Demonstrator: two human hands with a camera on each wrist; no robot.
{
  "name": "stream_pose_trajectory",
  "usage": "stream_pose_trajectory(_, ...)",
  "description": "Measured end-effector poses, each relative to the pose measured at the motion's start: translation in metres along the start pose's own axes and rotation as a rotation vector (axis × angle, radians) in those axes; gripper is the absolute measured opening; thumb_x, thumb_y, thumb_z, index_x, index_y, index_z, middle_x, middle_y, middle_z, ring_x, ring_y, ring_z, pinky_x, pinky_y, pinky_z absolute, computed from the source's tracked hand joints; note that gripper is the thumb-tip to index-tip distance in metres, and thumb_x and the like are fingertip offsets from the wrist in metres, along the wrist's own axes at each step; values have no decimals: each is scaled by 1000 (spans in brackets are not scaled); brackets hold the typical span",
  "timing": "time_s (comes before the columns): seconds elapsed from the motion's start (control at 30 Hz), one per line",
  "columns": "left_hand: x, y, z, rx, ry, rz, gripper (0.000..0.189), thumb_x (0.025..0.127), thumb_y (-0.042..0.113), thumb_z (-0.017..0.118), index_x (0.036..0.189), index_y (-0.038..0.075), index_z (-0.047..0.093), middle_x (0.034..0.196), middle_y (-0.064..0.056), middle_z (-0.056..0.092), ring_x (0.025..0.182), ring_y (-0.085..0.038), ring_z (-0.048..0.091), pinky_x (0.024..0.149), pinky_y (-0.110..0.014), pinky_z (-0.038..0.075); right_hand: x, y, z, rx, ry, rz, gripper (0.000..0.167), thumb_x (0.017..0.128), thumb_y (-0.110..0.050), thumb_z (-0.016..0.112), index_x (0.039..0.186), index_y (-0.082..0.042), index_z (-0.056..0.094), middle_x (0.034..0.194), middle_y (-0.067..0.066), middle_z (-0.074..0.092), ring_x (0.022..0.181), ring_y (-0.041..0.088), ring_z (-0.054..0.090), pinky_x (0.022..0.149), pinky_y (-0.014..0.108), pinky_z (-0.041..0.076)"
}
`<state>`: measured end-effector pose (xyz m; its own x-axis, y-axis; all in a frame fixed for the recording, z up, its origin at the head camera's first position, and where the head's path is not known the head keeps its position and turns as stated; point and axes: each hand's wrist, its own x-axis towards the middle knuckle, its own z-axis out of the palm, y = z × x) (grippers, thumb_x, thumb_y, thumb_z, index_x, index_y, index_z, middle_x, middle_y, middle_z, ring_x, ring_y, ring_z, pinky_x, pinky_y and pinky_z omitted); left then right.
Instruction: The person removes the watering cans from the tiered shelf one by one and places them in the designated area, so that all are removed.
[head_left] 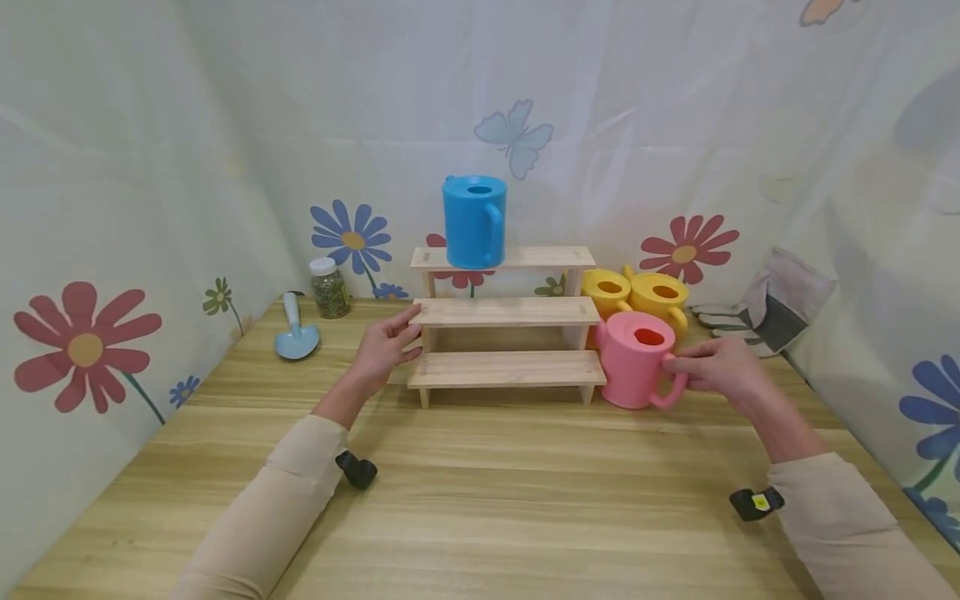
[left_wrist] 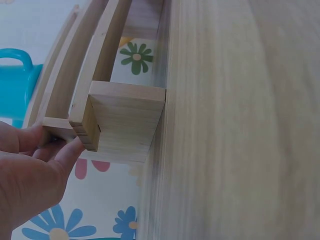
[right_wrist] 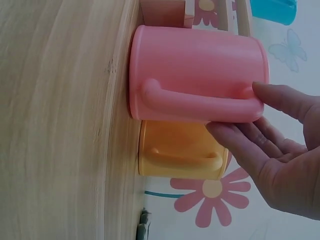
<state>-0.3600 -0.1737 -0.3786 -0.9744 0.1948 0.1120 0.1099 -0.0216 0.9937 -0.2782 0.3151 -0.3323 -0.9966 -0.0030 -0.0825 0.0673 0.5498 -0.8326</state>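
A three-step wooden stand (head_left: 507, 312) stands on the table. My left hand (head_left: 386, 348) holds its left end at the middle step, with fingertips and thumb on the wood (left_wrist: 60, 127). On the top step sits a blue watering can (head_left: 474, 223), handle toward the right front. At the stand's right end, a pink watering can (head_left: 633, 362) stands upright on the table. My right hand (head_left: 722, 371) pinches the upper part of its handle (right_wrist: 200, 105) between thumb and fingers. Two yellow watering cans (head_left: 660, 293) stand close behind the pink one, partly hidden by it.
At the back left lie a light-blue hand trowel (head_left: 297, 335) and a jar with a white lid (head_left: 330, 290) holding green bits. Grey gloves (head_left: 783, 302) lie at the back right. A flower-printed curtain (head_left: 600, 125) hangs behind the table (head_left: 525, 500).
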Motion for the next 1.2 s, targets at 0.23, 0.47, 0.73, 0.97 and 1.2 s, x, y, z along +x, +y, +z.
stream_pose_trajectory(0.23, -1, 1, 0, -5, -4, -5, 50, 107, 11, 47, 156, 13, 37, 163, -9, 26, 140, -33, 39, 108, -48, 45, 0, -3, 6, -148, 81, 8, 55, 94, -42, 71, 124, 4, 68, 102, 13, 72, 98, 32, 58, 81, 36, 57)
stream_pose_trajectory(0.47, 0, 1, 0, -2, 0, -1, 50, 107, 12, 48, 156, 14, 37, 163, -7, 25, 141, -32, 38, 106, -44, 47, 2, -5, 11, -207, 130, -16, 54, 96, -42, 68, 124, 4, 67, 105, 18, 68, 96, 33, 50, 75, 36, 48)
stream_pose_trajectory(0.73, 0, 2, -1, -2, 0, -8, 50, 107, 12, 48, 156, 14, 37, 164, -6, 23, 142, -31, 37, 107, -45, 46, 3, -8, 15, -215, 153, -3, 50, 97, -38, 67, 124, 4, 67, 107, 19, 67, 95, 32, 51, 73, 34, 47)
stream_pose_trajectory(0.97, -1, 2, -1, 5, 6, -5, 50, 107, 12, 48, 156, 11, 37, 163, -10, 25, 141, -33, 37, 106, -45, 47, 4, -9, 14, -236, 162, -53, 48, 97, -34, 69, 121, 7, 68, 104, 19, 69, 91, 31, 55, 70, 32, 50)
stream_pose_trajectory(1.2, 0, 0, -1, 7, 1, -9, 50, 107, 13, 48, 156, 12, 36, 163, -10, 26, 142, -32, 37, 106, -43, 47, 1, -8, 11, -203, 183, -65, 51, 96, -39, 69, 122, 5, 68, 110, 20, 67, 97, 33, 55, 74, 35, 51)
